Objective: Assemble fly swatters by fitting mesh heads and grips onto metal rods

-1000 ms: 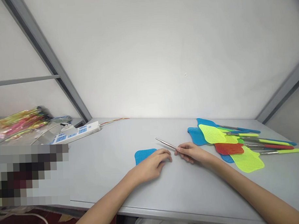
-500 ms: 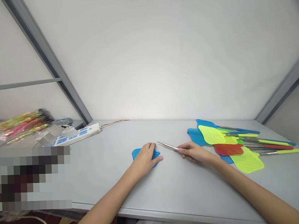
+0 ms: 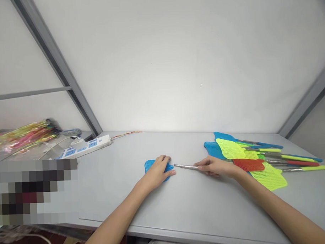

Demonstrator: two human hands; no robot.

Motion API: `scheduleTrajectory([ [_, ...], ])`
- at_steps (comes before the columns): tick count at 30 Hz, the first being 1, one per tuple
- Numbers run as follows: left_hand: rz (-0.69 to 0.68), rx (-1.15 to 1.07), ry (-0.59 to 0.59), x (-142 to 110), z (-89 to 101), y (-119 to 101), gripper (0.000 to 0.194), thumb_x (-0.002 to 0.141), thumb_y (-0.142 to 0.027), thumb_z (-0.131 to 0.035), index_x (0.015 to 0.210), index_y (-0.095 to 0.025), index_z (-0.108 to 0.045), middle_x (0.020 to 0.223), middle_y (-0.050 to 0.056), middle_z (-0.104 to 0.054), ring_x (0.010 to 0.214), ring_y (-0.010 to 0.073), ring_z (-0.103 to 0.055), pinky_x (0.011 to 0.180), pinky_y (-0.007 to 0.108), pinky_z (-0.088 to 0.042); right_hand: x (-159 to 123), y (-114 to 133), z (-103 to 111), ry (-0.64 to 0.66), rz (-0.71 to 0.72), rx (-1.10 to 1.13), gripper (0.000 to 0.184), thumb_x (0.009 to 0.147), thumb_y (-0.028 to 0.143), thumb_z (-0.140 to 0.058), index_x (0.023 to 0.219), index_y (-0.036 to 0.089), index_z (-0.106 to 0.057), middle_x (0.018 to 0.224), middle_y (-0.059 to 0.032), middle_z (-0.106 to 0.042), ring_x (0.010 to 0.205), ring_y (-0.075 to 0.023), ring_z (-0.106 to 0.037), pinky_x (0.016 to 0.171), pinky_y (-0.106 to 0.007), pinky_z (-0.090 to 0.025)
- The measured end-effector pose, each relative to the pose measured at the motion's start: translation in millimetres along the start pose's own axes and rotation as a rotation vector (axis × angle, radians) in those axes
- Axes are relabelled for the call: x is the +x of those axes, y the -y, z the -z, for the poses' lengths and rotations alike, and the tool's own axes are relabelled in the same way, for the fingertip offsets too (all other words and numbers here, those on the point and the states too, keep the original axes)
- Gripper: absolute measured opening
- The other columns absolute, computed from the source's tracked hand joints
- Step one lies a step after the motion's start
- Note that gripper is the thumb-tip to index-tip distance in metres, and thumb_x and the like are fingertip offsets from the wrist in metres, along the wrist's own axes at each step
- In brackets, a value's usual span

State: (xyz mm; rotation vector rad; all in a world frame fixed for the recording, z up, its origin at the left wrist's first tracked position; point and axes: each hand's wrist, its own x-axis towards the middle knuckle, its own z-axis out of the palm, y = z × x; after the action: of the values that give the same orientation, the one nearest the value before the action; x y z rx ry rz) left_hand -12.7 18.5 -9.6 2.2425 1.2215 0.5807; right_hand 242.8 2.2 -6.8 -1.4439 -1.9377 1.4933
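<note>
My left hand (image 3: pixel 156 172) rests on a blue mesh swatter head (image 3: pixel 150 165) lying flat on the grey table (image 3: pixel 181 203), fingers curled over its right edge and gripping it. My right hand (image 3: pixel 214 166) pinches a thin metal rod (image 3: pixel 184 166). The rod lies nearly level, and its tip reaches the blue head's right edge beside my left thumb.
A heap of assembled swatters (image 3: pixel 255 158) in blue, yellow-green and red lies at the right of the table. A white power strip (image 3: pixel 85 147) with a cable sits at the back left. Bagged colourful swatters (image 3: pixel 24 135) lie far left. A white wall stands behind.
My left hand moved left onto the blue head and took hold of it. My right hand lowered the rod and brought its tip to the head's edge.
</note>
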Motion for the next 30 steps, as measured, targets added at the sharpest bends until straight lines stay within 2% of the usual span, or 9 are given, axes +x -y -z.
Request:
scheduleTrajectory([
  [7,-0.011,0.007,0.015,-0.3,0.4,1.3,0.035,0.071,-0.041,-0.051,0.104,-0.028,-0.046,0.108,0.003,-0.044,0.101,0.0208,-0.042,0.086,0.030,-0.030,-1.8,3.2,0.2,0.017,0.006,0.000,0.042,0.072,0.043,-0.048,0.101,0.015,-0.059,0.054,0.0022,-0.040,0.045,-0.0053,-0.030,0.037,-0.018,-0.024],
  [10,0.035,0.077,0.027,0.8,-1.3,3.2,0.043,0.072,-0.044,-0.048,0.111,-0.026,-0.041,0.118,0.007,-0.037,0.112,0.0218,-0.033,0.090,0.032,-0.027,-2.1,3.8,-0.1,0.012,-0.004,0.000,0.042,0.073,0.042,-0.048,0.104,0.015,-0.058,0.053,0.0027,-0.038,0.044,-0.0050,-0.030,0.037,-0.018,-0.023],
  [13,0.156,0.250,-0.029,2.6,-5.5,6.2,0.063,0.068,-0.053,-0.047,0.118,-0.018,-0.033,0.126,0.015,-0.026,0.120,0.0279,-0.016,0.093,0.044,-0.017,-1.6,4.2,-0.9,0.011,0.006,0.004,0.042,0.074,0.041,-0.047,0.105,0.015,-0.057,0.053,0.0026,-0.038,0.044,-0.0050,-0.030,0.037,-0.018,-0.023],
  [15,0.245,0.341,-0.060,3.3,-8.2,7.0,0.071,0.066,-0.059,-0.044,0.120,-0.015,-0.030,0.127,0.020,-0.024,0.119,0.0323,-0.013,0.090,0.054,-0.011,-1.0,4.1,-1.7,0.009,0.014,0.007,0.043,0.073,0.041,-0.047,0.106,0.015,-0.057,0.053,0.0025,-0.038,0.044,-0.0053,-0.031,0.037,-0.018,-0.024],
  [18,0.288,0.383,-0.054,2.9,-9.4,5.3,0.066,0.068,-0.059,-0.040,0.118,-0.017,-0.030,0.125,0.019,-0.026,0.117,0.0329,-0.016,0.085,0.059,-0.012,-0.4,3.7,-3.1,-0.002,0.019,0.003,0.044,0.072,0.042,-0.048,0.105,0.015,-0.057,0.053,0.0022,-0.039,0.045,-0.0057,-0.031,0.037,-0.018,-0.024],
  [23,0.204,0.407,0.002,1.7,-6.2,2.3,0.052,0.070,-0.058,-0.038,0.107,-0.021,-0.038,0.118,0.015,-0.034,0.112,0.0295,-0.027,0.084,0.056,-0.019,-1.0,4.6,-2.8,0.011,0.012,-0.015,0.044,0.072,0.042,-0.048,0.106,0.016,-0.056,0.054,0.0022,-0.040,0.045,-0.0052,-0.032,0.037,-0.017,-0.024],
  [30,0.181,0.474,0.001,4.7,-6.5,5.0,0.052,0.068,-0.060,-0.041,0.102,-0.020,-0.040,0.110,0.013,-0.039,0.105,0.0289,-0.032,0.081,0.050,-0.026,-2.2,4.7,2.2,0.012,-0.031,0.017,0.048,0.072,0.044,-0.048,0.108,0.013,-0.055,0.054,0.0023,-0.040,0.046,-0.0053,-0.033,0.038,-0.017,-0.026],
])
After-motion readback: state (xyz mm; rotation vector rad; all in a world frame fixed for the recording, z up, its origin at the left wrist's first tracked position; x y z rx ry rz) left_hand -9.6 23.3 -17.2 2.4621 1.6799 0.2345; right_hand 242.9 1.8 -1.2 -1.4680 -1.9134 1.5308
